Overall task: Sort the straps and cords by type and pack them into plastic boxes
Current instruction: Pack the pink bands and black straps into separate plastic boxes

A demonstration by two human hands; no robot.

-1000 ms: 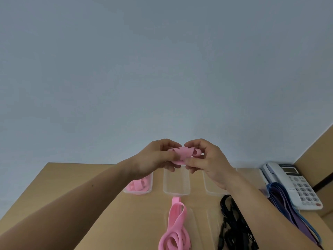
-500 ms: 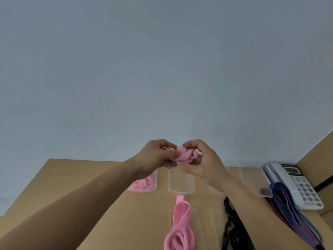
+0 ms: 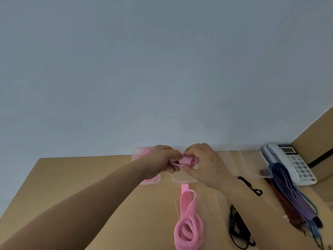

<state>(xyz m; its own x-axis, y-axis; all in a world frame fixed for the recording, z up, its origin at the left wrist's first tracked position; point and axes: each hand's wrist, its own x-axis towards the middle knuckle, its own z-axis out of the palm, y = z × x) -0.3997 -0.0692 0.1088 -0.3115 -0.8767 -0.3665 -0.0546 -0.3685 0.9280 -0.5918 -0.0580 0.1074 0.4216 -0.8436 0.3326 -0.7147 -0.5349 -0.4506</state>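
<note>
Lowered now, left hand (image 3: 160, 160) and right hand (image 3: 208, 166) clamp fingers (image 3: 192, 150) on the half-hidden pink strap (image 3: 182, 160).

Table (image 3: 90, 186) bears boxes (image 3: 182, 179), pink straps (image 3: 187, 222), telephone (image 3: 295, 163), seemingly black cords (image 3: 237, 230)

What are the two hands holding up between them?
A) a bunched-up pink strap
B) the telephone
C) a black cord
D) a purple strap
A: the left hand and the right hand both pinch a bunched pink strap between their fingers, above the table, while the black cords and the telephone lie apart from both hands.
</note>
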